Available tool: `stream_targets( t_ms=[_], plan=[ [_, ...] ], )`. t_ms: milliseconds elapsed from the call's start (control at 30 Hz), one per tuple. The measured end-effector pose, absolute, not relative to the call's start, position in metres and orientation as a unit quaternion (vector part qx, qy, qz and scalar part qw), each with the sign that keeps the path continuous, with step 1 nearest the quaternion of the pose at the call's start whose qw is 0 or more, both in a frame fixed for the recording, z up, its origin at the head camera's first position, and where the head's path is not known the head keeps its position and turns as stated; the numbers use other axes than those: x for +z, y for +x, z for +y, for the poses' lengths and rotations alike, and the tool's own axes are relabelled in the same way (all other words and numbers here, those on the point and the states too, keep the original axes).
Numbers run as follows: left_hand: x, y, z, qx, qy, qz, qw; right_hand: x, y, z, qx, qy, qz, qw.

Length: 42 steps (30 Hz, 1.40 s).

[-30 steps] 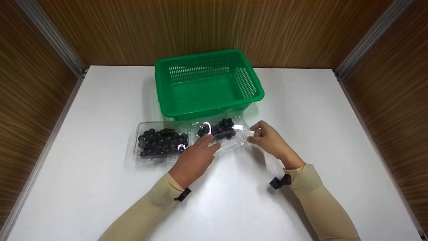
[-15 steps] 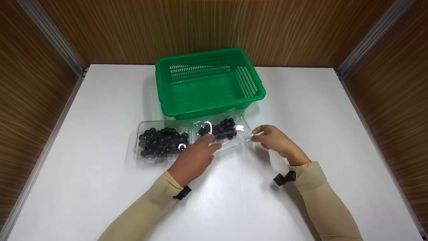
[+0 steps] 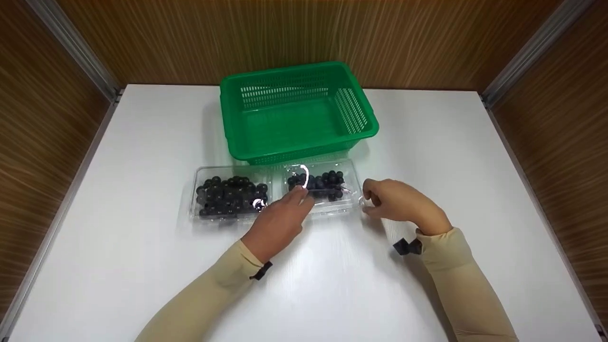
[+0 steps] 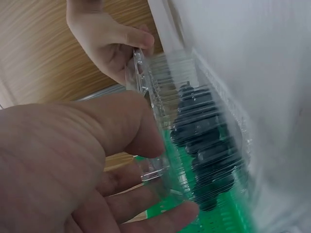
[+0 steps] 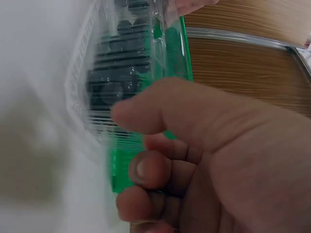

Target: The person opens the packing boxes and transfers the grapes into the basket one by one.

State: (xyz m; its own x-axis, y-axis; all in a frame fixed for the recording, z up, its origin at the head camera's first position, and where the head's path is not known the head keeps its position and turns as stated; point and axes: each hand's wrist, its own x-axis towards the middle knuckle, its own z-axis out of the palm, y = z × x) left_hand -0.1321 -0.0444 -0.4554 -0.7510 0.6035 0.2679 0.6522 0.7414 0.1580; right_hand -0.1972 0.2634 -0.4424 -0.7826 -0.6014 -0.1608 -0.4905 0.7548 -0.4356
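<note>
Two clear plastic boxes of dark round grapes lie side by side on the white table. The left box (image 3: 194, 199) is fuller. The right box (image 3: 354, 173) holds a smaller bunch of grapes (image 3: 327, 180). My left hand (image 3: 278, 225) rests over the right box's front left corner; the left wrist view has its thumb and fingers spread along the lid edge (image 4: 150, 97). At that box's right end is my right hand (image 3: 399, 202), thumb and forefinger parted at the corner. Its other fingers (image 5: 150, 170) are curled with nothing between them in the right wrist view.
A green plastic basket (image 3: 299, 151) with slotted sides stands right behind the boxes, nothing inside. Wood-grain panels (image 3: 285, 33) close off the back and both sides of the white table (image 3: 323, 285). Each wrist wears a black strap (image 3: 407, 246).
The right box has shifted slightly right and straightened, its lid lying flatter. My right hand has moved a little right, and its thumb and forefinger have parted from their pinch. My left hand stays put.
</note>
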Motion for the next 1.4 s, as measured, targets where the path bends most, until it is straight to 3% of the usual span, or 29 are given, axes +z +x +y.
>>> stream_targets(
  t_ms=[400, 633, 733, 900, 1167, 1400],
  plan=[
    [-0.454, -0.129, -0.041, -0.059, -0.358, -0.922, 0.134, -0.435, -0.190, 0.263, -0.159, -0.306, 0.930, 0.125],
    [-0.447, -0.136, -0.042, -0.050, -0.362, -0.915, 0.169, -0.427, -0.190, 0.243, -0.097, -0.292, 0.951, -0.012],
    [-0.444, -0.138, -0.041, -0.105, -0.376, -0.909, 0.146, -0.429, -0.189, 0.233, -0.096, -0.333, 0.937, -0.053],
    [-0.442, -0.133, -0.040, -0.118, -0.399, -0.904, 0.094, -0.441, -0.183, 0.225, -0.062, -0.444, 0.892, -0.060],
    [-0.448, -0.129, -0.043, -0.131, -0.348, -0.928, -0.005, -0.449, -0.172, 0.217, 0.058, -0.493, 0.858, -0.133],
    [-0.449, -0.134, -0.044, -0.122, -0.355, -0.927, 0.002, -0.446, -0.172, 0.209, 0.156, -0.540, 0.812, -0.158]
  ],
)
